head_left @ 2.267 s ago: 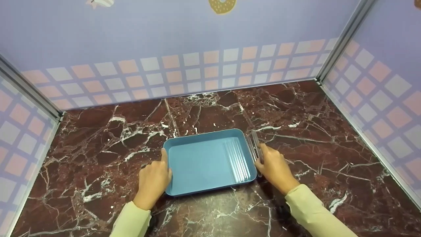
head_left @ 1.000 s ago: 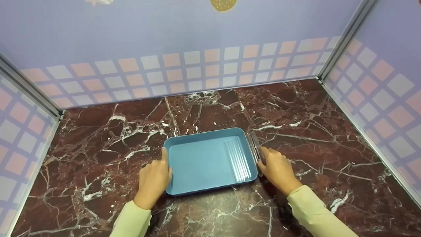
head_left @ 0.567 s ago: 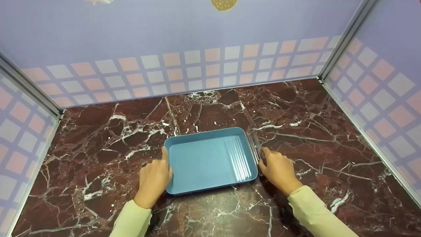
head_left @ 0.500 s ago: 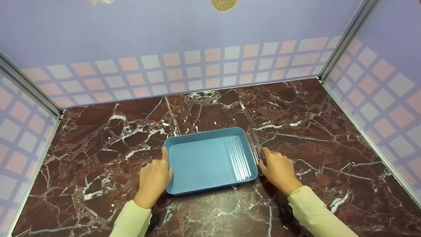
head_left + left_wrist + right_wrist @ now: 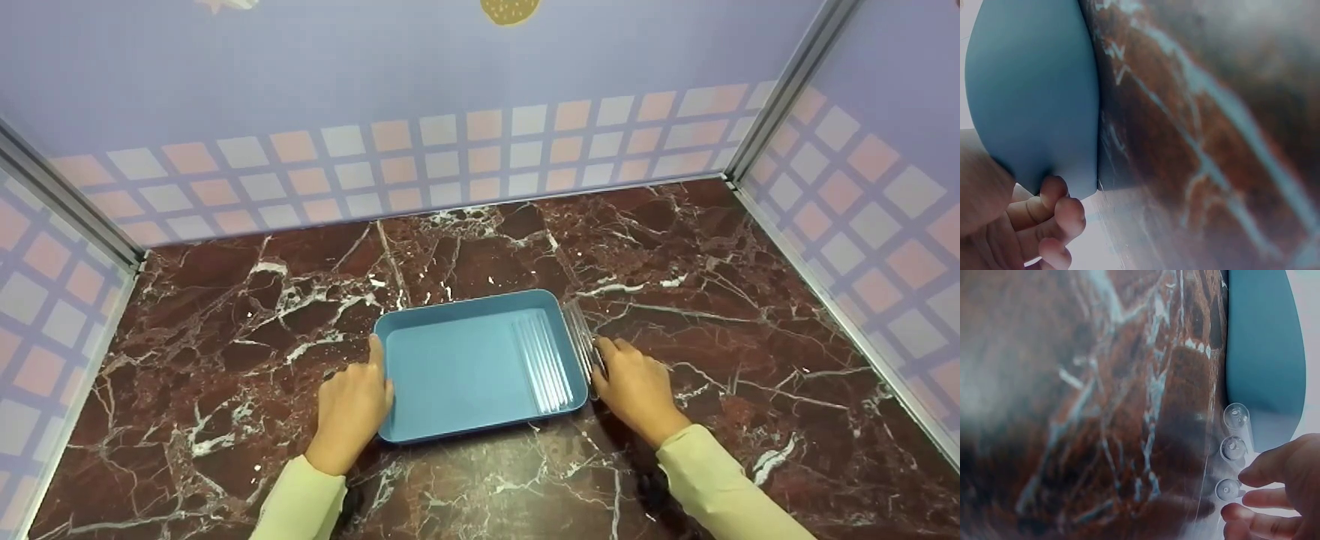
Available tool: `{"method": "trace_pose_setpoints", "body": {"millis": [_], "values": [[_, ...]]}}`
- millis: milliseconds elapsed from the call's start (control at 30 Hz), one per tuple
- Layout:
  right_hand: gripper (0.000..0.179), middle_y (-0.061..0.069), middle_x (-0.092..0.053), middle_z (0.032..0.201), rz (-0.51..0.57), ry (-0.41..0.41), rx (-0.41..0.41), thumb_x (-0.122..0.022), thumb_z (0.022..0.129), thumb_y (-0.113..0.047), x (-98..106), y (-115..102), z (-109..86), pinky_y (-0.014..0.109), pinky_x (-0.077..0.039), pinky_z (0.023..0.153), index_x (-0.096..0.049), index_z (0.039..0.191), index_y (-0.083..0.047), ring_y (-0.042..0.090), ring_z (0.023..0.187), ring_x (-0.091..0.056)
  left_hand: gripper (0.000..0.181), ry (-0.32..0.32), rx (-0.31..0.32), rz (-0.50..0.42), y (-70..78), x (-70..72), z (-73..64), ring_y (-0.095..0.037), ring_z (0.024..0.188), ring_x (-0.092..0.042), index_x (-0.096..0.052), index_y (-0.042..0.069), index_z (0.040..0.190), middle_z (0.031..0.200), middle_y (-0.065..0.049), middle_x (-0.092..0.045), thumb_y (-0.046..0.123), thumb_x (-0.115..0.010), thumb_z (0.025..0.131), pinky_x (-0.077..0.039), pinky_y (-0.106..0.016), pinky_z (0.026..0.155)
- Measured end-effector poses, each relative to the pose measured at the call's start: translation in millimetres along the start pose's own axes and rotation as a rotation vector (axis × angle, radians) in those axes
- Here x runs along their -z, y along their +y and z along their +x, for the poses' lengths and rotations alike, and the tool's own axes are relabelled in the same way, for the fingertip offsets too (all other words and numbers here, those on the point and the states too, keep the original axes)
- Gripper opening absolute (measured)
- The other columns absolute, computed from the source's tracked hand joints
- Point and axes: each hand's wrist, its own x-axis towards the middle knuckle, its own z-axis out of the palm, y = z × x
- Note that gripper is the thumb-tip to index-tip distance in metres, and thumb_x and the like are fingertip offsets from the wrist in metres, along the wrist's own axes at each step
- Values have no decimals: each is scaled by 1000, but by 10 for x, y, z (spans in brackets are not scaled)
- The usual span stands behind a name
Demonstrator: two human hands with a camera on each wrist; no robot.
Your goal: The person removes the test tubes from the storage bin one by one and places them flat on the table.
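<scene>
A blue rectangular tray (image 5: pixel 457 375) lies on the dark red marbled table. Along its right inside end lie several clear tubes (image 5: pixel 541 361), side by side. My left hand (image 5: pixel 352 401) grips the tray's left wall, index finger along the outside and thumb at the rim. In the left wrist view its other fingers (image 5: pixel 1067 216) curl beneath the tray's side. Outside the right wall, more clear tubes stand out in the right wrist view by their round ends, one a clear test tube (image 5: pixel 1227 490). My right hand (image 5: pixel 637 386) pinches this outermost one between thumb and fingers.
The marbled table (image 5: pixel 225 420) runs to a lilac back wall (image 5: pixel 420 75) with a printed square pattern. Similar side panels (image 5: pixel 892 225) with grey metal corner posts close off left and right.
My right hand has brought the outermost test tube closer to the others beside the tray, narrowing the gap. My left hand and the tray have stayed nearly still.
</scene>
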Motion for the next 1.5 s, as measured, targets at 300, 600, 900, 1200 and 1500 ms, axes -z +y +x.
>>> {"method": "trace_pose_setpoints", "body": {"millis": [300, 600, 900, 1200, 1500], "values": [[33, 15, -70, 102, 16, 9, -12, -67, 84, -18, -16, 4, -15, 57, -50, 65, -64, 115, -8, 44, 80, -68, 61, -1, -3, -2, 0, -10, -2, -14, 35, -30, -52, -4, 134, 44, -5, -42, 13, -72, 79, -18, -27, 36], [28, 13, -69, 99, 33, 35, -23, -66, 85, -19, 0, 4, 0, 58, -49, 62, -63, 111, -10, 45, 75, -67, 62, 18, -9, -5, 1, -21, -7, -13, 35, -28, -53, -4, 134, 44, -5, -42, 13, -73, 78, -16, -26, 37], [28, 11, -71, 106, 52, 54, -39, -61, 88, -20, 59, -42, 47, 58, -50, 63, -63, 115, -11, 45, 77, -67, 61, 39, -15, -7, -6, -31, -12, -14, 35, -30, -54, -5, 133, 45, -7, -45, 12, -73, 78, -17, -26, 37], [25, 8, -72, 103, 78, 88, -30, -57, 90, -21, 102, -93, 81, 56, -49, 61, -64, 113, -12, 42, 72, -68, 62, 38, -15, -4, -5, -29, -10, -15, 35, -32, -53, -5, 133, 46, -8, -47, 12, -73, 77, -20, -27, 35], [25, 9, -72, 98, 87, 145, 21, -62, 86, -16, 96, -121, 100, 54, -47, 54, -66, 109, -10, 40, 64, -66, 59, 68, -31, 22, -2, -30, -18, -12, 35, -26, -55, -4, 131, 43, -5, -41, 12, -73, 77, -15, -25, 37]]}}
